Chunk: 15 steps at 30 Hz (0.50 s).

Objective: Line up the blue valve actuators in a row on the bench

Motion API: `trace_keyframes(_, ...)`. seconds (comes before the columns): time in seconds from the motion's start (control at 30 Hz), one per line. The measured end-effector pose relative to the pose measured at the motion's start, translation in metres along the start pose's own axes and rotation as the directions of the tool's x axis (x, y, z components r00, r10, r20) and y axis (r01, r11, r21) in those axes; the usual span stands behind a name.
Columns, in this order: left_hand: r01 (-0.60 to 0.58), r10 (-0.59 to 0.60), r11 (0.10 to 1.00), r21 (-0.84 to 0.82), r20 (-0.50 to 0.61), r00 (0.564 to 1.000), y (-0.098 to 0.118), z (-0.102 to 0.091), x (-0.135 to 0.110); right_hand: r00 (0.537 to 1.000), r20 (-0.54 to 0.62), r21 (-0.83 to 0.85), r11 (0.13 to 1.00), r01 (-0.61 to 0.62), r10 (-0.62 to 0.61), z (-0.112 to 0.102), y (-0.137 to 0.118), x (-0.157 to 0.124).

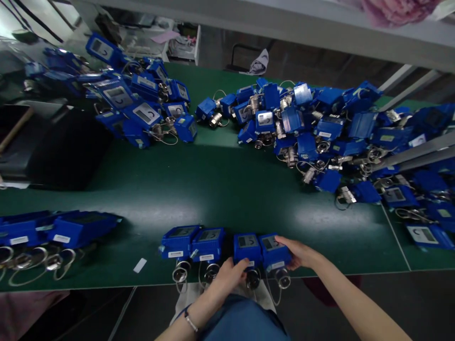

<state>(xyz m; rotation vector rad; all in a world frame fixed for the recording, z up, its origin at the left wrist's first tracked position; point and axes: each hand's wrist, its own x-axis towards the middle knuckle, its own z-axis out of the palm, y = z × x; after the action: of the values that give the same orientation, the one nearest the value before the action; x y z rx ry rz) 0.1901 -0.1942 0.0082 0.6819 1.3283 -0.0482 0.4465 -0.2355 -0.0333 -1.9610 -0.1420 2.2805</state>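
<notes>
Several blue box-shaped devices with small screens and metal fittings stand in a row at the near edge of the green table (220, 189). My left hand (229, 274) curls its fingers on the front of the third device (248, 247). My right hand (298, 252) grips the right side of the fourth device (273, 248). Two more devices (194, 242) of the row stand to the left, untouched.
A big heap of the same blue devices (320, 128) fills the right and far side, another heap (135, 99) lies at the far left. A few devices (53, 232) line the near left edge. A black box (53, 147) stands at the left. A small white label (140, 265) lies near the edge.
</notes>
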Motion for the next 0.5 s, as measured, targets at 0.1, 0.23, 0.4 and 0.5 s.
trace_keyframes(0.1,-0.236,0.303,0.884,0.403,-0.112,0.946,-0.003,-0.01,-0.013,0.999,-0.015,0.054,0.998,-0.041,0.042,0.003,-0.001,0.005)
trace_keyframes(0.23,-0.321,0.759,0.085,0.943,0.148,0.634,-0.002,-0.014,-0.01,0.999,0.008,0.115,0.993,-0.034,0.033,0.013,-0.007,0.015)
trace_keyframes(0.4,-0.266,0.758,-0.307,0.914,0.403,0.513,0.006,-0.025,0.009,0.999,-0.031,0.115,0.993,0.023,-0.019,0.033,-0.028,0.025)
trace_keyframes(0.5,-0.245,0.791,-0.335,0.91,0.413,0.451,0.003,-0.034,0.018,0.996,-0.065,0.106,0.992,0.067,-0.06,0.037,-0.039,0.025)
